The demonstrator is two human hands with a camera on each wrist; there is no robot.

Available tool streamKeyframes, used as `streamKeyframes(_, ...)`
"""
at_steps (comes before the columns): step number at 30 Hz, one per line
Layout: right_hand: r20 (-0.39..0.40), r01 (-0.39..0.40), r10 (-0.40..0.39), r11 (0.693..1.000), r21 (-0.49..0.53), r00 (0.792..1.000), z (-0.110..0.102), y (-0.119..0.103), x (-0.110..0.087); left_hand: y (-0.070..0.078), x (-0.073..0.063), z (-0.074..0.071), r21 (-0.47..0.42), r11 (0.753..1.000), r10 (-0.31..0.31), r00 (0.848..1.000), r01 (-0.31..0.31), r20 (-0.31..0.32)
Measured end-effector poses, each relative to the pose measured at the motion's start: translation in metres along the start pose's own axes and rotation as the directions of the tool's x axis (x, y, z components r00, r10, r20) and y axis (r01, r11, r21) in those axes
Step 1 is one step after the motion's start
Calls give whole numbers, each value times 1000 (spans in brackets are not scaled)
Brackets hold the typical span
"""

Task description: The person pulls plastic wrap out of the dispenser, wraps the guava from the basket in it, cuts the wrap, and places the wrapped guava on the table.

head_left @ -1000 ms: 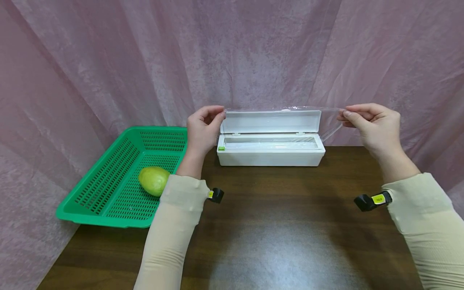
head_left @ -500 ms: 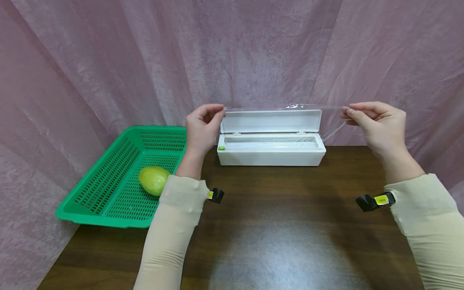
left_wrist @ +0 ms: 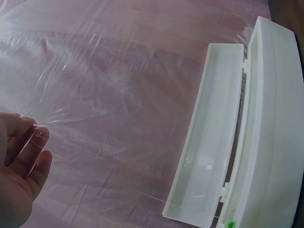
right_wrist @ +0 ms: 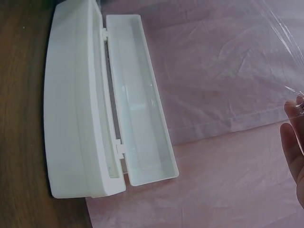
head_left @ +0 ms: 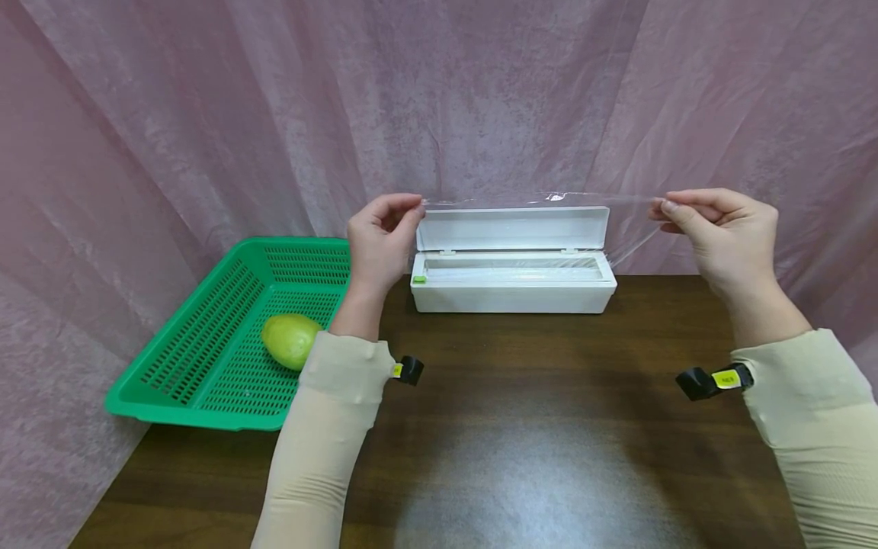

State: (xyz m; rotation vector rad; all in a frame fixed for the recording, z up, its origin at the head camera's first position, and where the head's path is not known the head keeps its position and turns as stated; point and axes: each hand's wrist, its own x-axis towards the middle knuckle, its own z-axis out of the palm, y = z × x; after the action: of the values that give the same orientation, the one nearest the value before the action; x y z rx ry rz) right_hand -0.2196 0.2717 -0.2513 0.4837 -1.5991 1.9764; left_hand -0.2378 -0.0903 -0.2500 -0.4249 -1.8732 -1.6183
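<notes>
A sheet of clear plastic wrap (head_left: 555, 197) stretches between my two raised hands, above a white wrap dispenser box (head_left: 514, 297). My left hand (head_left: 381, 240) pinches the sheet's left corner between thumb and fingertips; the left wrist view shows the film (left_wrist: 90, 42) fanning out in creases from that pinch. The right corner is pinched by my right hand (head_left: 727, 232), partly cut off at the edge of the right wrist view. The dispenser's lid (head_left: 514, 230) is raised at the back, and film runs down toward the box at its right end. A green tab (head_left: 419, 280) shows at its left front.
On the left stands a green slotted basket (head_left: 199, 418) with a yellow-green oval fruit (head_left: 291, 341) in it, partly behind my left forearm. The brown wooden table (head_left: 521, 412) spreads in front of the box. A pink curtain (head_left: 507, 99) hangs close behind.
My right hand has moved to the right and slightly up, and my left hand slightly up and left. The wrap's top edge is higher and wider. Box and basket stay put.
</notes>
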Motion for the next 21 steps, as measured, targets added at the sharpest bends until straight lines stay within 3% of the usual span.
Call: streamKeyframes(21,-22,28,-28,999,-20,999,3,-13,-2,8,-2,-3,-59,996,66,998,-67,-17)
